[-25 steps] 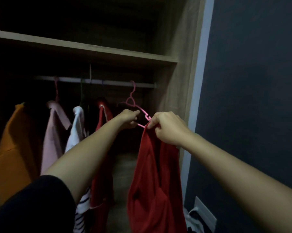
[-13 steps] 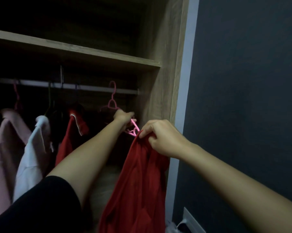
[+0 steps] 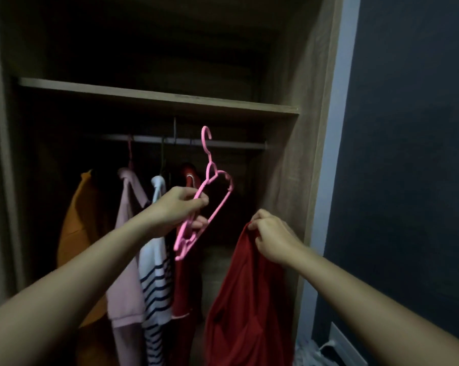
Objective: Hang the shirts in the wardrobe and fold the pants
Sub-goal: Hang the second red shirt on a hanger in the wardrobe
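Observation:
My left hand (image 3: 176, 210) grips a pink plastic hanger (image 3: 209, 196), held tilted in front of the wardrobe with its hook just below the rail (image 3: 223, 143). The hanger is off the rail and carries nothing. My right hand (image 3: 273, 237) pinches the top edge of a red shirt (image 3: 246, 299), which hangs down loose to the right of the hanger, apart from it. On the rail hang an orange garment (image 3: 75, 223), a pink shirt (image 3: 125, 260), a white shirt with dark stripes (image 3: 157, 276) and a dark red garment (image 3: 186, 273).
A wooden shelf (image 3: 157, 97) runs above the rail. The wardrobe's right side panel (image 3: 297, 159) stands close beside the red shirt, with a dark blue wall (image 3: 413, 154) beyond it. Light cloth (image 3: 310, 352) lies on the floor at the lower right.
The pink hanger has come out of the red shirt and moved up and left in my left hand. The shirt now hangs from my right hand alone. The camera has pulled back.

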A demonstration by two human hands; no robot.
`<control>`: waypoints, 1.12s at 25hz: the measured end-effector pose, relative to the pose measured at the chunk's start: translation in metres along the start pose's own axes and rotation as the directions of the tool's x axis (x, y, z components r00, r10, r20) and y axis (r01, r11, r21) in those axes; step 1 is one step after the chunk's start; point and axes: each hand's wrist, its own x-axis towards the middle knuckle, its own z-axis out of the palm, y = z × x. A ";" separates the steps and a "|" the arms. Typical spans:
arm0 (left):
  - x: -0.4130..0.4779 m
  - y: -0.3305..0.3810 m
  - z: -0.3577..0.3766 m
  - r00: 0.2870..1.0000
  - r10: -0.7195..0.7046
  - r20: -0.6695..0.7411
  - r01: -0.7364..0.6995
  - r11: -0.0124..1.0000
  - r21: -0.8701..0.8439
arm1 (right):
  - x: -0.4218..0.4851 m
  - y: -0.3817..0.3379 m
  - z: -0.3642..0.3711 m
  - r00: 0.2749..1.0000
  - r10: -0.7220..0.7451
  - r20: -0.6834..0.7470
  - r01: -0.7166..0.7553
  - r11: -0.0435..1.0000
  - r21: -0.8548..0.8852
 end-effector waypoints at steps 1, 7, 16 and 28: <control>-0.023 -0.001 -0.018 1.000 0.013 0.019 -0.013 0.999 0.032 | -0.001 -0.007 0.004 1.000 0.017 -0.004 -0.017 1.000 -0.002; -0.131 -0.026 -0.113 0.903 0.414 -0.110 -0.192 0.621 0.760 | -0.008 -0.043 -0.002 0.998 0.023 -0.067 -0.030 0.994 -0.109; -0.230 -0.066 -0.160 0.845 0.515 -0.148 -0.282 0.662 0.694 | -0.036 -0.095 -0.004 0.998 0.052 0.034 -0.047 0.989 -0.140; -0.226 -0.092 -0.103 0.623 0.706 -0.337 -0.366 0.644 0.671 | -0.067 -0.180 -0.033 0.874 -0.438 -0.209 0.387 0.889 -0.245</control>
